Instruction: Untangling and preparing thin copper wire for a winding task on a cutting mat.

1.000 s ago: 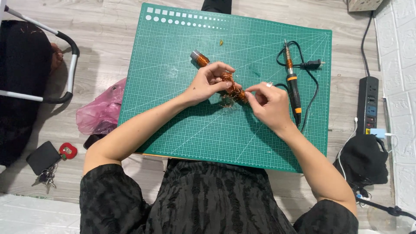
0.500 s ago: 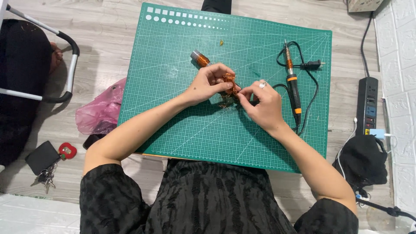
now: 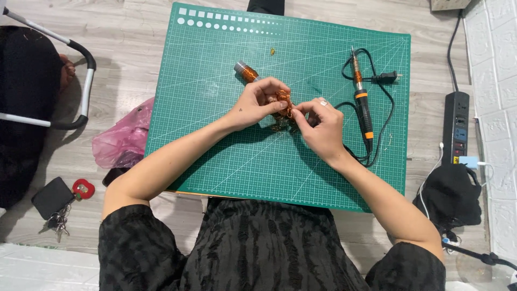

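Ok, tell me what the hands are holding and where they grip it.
Both hands, left hand and right hand, pinch a small tangle of copper wire between their fingertips; the exact grip points are hidden.

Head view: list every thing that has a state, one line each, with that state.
left hand: closed on the copper wire tangle
right hand: fingertips pinching the same tangle
copper wire tangle: held between both hands, above the mat
wire spool: lying on its side
soldering iron: lying on the mat, plug loose, not plugged in
cutting mat: flat on the floor
pink bag: crumpled

I see both forearms angling inward, my left hand (image 3: 257, 102) and right hand (image 3: 322, 126) meeting fingertip to fingertip, fingers curled in a pinch.
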